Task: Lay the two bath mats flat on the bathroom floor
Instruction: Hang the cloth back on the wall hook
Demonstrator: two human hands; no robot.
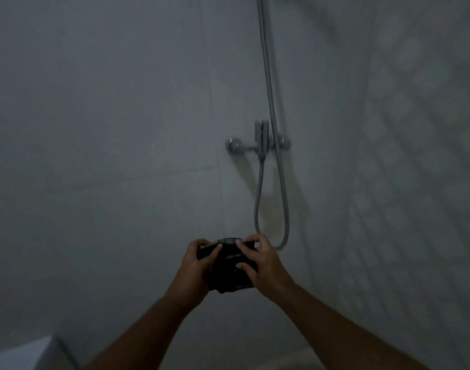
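The bathroom is dim and the view is blurred. A dark folded bundle, apparently a bath mat (230, 271), is held in front of the tiled wall at chest height. My left hand (195, 271) grips its left side, with the thumb on the front. My right hand (260, 265) grips the right side, fingers curled over the front. Only one bundle shows; I cannot tell whether it holds one mat or two. The floor is out of view.
A chrome shower mixer (259, 141) is fixed to the wall ahead, with a hose (271, 204) looping down just behind my right hand. A patterned tiled wall (415, 156) stands on the right. A pale object's corner (33, 353) shows at the bottom left.
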